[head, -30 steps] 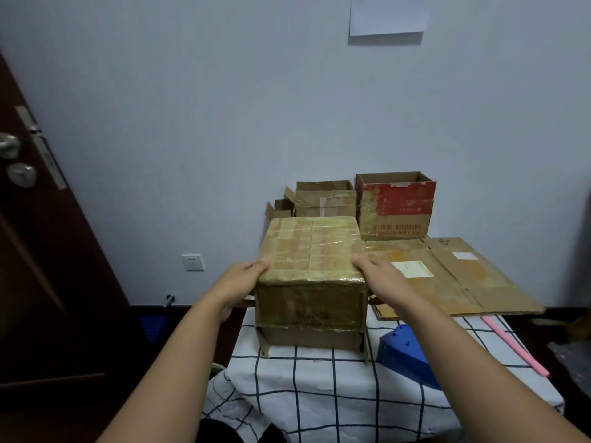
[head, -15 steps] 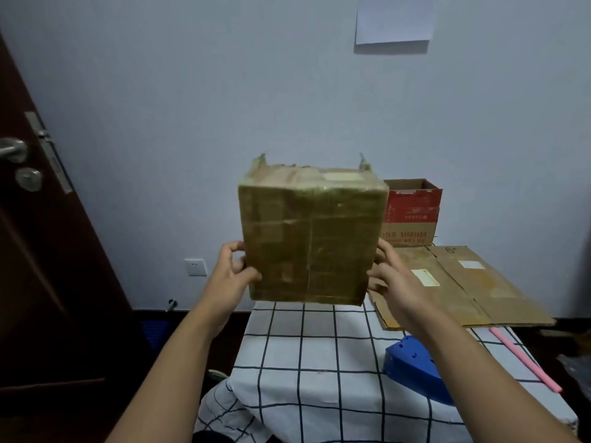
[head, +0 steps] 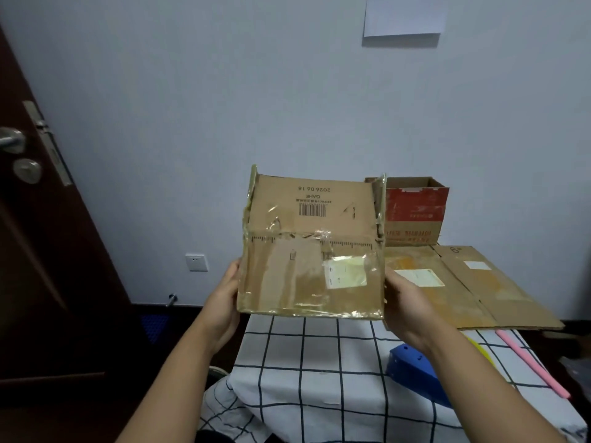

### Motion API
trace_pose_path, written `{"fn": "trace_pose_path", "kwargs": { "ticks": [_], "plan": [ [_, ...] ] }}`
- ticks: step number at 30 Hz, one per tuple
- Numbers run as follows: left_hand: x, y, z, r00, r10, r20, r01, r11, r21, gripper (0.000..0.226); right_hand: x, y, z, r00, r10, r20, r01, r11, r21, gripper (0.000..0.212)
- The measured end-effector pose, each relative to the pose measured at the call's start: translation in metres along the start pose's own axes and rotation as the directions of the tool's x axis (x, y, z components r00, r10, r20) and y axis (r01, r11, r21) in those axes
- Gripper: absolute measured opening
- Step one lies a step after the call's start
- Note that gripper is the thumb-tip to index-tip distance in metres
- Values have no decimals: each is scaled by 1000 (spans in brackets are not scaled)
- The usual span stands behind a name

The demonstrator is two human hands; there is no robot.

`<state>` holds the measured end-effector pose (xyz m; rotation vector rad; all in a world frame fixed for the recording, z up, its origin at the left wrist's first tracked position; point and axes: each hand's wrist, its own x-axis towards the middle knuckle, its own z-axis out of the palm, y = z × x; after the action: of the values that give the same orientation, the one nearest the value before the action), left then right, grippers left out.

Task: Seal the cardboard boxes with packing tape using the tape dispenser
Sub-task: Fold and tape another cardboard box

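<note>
Cardboard box (head: 311, 270) is held in the air above the near edge of the checked cloth (head: 319, 378), gripped from both sides; left hand (head: 225, 295) grasps its left wall, right hand (head: 404, 302) its right wall, fingers of both mostly hidden behind the box. Against half a second ago the box has been rolled further over: the taped dark face then toward the camera is gone from view, and a face bearing a pale label, with an open flap standing above it carrying a barcode and upside-down print, now faces the viewer. Long axis runs left to right; the flap points up. Old glossy tape wrinkles across the fold. Blue dispenser (head: 415, 375) lies on the cloth, partly covered by the right forearm; pink stick (head: 531, 362) beside it. Farther back lie flattened cardboard (head: 473, 289) and a red box (head: 415, 212), its left part hidden by the held box.
</note>
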<state>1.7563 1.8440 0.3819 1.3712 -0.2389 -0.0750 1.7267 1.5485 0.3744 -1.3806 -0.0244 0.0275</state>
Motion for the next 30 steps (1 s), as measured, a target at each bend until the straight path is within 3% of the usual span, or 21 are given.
{"fn": "trace_pose_path", "kwargs": {
  "ticks": [4, 7, 11, 16, 19, 21, 23, 25, 30],
  "plan": [
    [5, -11, -13, 995, -98, -1, 98, 995, 38, 37, 7, 9, -3, 998, -27, -57, 29, 999, 34, 48],
    [7, -27, -15, 984, -173, -38, 177, 968, 178, 37, 6, 20, 1, 996, -30, -79, 36, 997, 64, 39],
    [10, -59, -17, 951, -225, -211, 276, 926, 259, 36, 5, 43, 11, 998, 26, -61, -26, 1000, 5, 61],
    [4, -86, -15, 924, -282, -260, 331, 929, 167, 31, 6, 68, 20, 985, 125, -119, -128, 991, -23, 61],
    [-1, -91, -12, 897, -290, -333, 307, 952, -3, 30, 3, 72, 23, 976, 145, -161, -154, 987, -45, 40],
    [-6, -92, -13, 895, -227, -384, 239, 971, -17, 52, 0, 75, 22, 969, 126, -212, -143, 987, -66, 43],
    [-13, -89, -10, 931, -111, -346, 157, 982, 107, 73, -4, 76, 22, 975, 72, -209, -103, 984, -144, 73],
    [-16, -87, -4, 958, -24, -287, 106, 956, 274, 68, -9, 75, 26, 990, -16, -143, -31, 947, -320, 94],
    [9, -82, -1, 931, 135, -338, 25, 903, 429, 48, 15, 67, 29, 976, -158, -148, 51, 830, -555, 75]
  ]
}}
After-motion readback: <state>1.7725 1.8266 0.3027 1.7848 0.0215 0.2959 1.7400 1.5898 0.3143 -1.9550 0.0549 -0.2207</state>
